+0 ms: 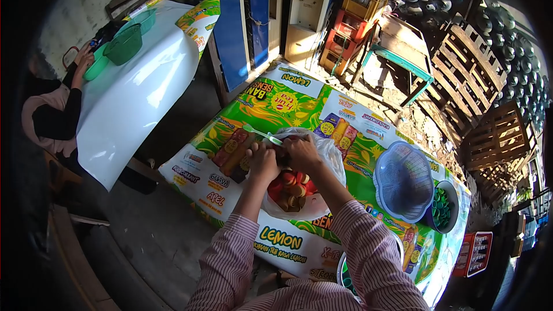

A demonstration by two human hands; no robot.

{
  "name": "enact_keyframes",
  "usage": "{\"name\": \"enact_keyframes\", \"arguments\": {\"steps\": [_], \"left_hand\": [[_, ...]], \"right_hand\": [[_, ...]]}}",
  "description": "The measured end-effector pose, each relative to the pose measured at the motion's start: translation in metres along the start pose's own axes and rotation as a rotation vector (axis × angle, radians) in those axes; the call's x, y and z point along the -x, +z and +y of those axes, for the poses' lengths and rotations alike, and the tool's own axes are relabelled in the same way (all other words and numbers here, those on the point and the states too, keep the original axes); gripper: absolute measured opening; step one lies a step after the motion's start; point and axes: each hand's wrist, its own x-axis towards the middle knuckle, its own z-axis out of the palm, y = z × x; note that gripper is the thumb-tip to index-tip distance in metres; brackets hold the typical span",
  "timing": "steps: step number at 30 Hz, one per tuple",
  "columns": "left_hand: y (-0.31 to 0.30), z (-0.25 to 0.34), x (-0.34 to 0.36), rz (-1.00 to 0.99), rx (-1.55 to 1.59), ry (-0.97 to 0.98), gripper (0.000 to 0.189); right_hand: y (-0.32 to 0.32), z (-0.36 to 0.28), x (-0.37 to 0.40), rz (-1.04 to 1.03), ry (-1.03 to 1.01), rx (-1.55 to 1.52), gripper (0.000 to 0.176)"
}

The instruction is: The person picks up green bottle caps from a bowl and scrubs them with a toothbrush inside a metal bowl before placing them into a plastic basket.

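Red round caps (291, 187) are filling a crinkly clear plastic bag (329, 154) lying on our glossy, banner-covered counter (288, 101). We are clamping the grips of our left hand (262, 162) and right hand (300, 152) on its bunched mouth.

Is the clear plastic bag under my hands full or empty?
Not empty: red and orange round caps show through the clear plastic bag.

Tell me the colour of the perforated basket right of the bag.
Blue; the basket shows best in the head view.

Bag of caps (333, 156) on table (271, 106), basket (403, 181) to its right
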Motion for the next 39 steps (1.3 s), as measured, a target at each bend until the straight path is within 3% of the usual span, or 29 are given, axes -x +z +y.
{"name": "enact_keyframes", "arguments": {"steps": [8, 10, 17, 21, 22, 24, 26, 27, 30, 33, 36, 39], "left_hand": [[0.016, -0.004, -0.008, 0.043, -0.084, 0.021, 0.023], [0.018, -0.008, -0.009, 0.058, -0.094, -0.022, 0.025], [0.015, -0.006, -0.002, 0.122, 0.056, -0.028, 0.028], [0.025, -0.017, -0.007, 0.087, 0.329, -0.016, 0.025], [0.02, -0.018, -0.006, 0.114, 0.461, -0.023, 0.024], [0.007, -0.019, -0.002, 0.103, 0.395, -0.042, 0.024], [-0.003, -0.021, 0.0, 0.072, 0.36, -0.081, 0.023], [-0.008, -0.021, 0.001, 0.103, 0.358, -0.042, 0.022], [-0.032, -0.009, 0.014, 0.162, 0.309, 0.111, 0.021], [-0.042, 0.007, 0.031, 0.279, 0.415, 0.204, 0.021], [-0.054, 0.043, 0.066, 0.135, 0.681, 0.247, 0.018], [-0.045, 0.098, 0.123, 0.036, 0.491, 0.482, 0.016]], "right_hand": [[0.001, 0.0, -0.001, 0.009, -0.04, 0.114, 0.035], [0.004, 0.004, 0.003, 0.142, -0.014, -0.043, 0.037], [0.005, 0.023, 0.003, 0.182, -0.001, -0.278, 0.034], [-0.009, 0.025, 0.008, 0.223, -0.014, -0.474, 0.028], [-0.019, 0.021, 0.015, 0.25, 0.055, -0.507, 0.029], [-0.041, 0.014, 0.031, 0.278, 0.132, -0.544, 0.03], [-0.057, 0.013, 0.052, 0.24, 0.28, -0.701, 0.032], [-0.054, 0.016, 0.065, 0.327, 0.278, -0.804, 0.031], [-0.059, 0.028, 0.118, 0.338, 0.301, -1.133, 0.024], [-0.084, 0.032, 0.204, 0.405, 0.24, -1.034, 0.017], [-0.084, 0.032, 0.293, 0.441, 0.518, -0.879, 0.017], [-0.07, 0.016, 0.361, 0.337, 0.874, -0.594, 0.025]]}}
